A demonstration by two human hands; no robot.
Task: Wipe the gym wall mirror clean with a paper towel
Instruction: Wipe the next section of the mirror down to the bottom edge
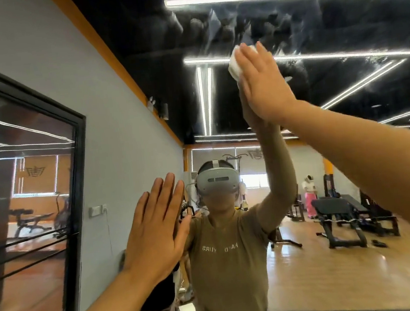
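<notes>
The gym wall mirror (344, 262) fills the view ahead and shows my own reflection. High up, my right hand (262, 82) presses a crumpled white paper towel (236, 66) flat against the glass with straight fingers. Only the towel's upper left part shows past my fingers. Hazy streaks and smears cover the glass around and above the towel. Lower left, my left hand (156, 235) rests flat on the mirror with its fingers straight and together, holding nothing.
A grey wall (96, 111) with a black-framed glass door (32, 200) runs along the left. The mirror reflects weight benches (339, 219), a wooden floor, ceiling light strips and a person in pink trousers (310, 199) far back.
</notes>
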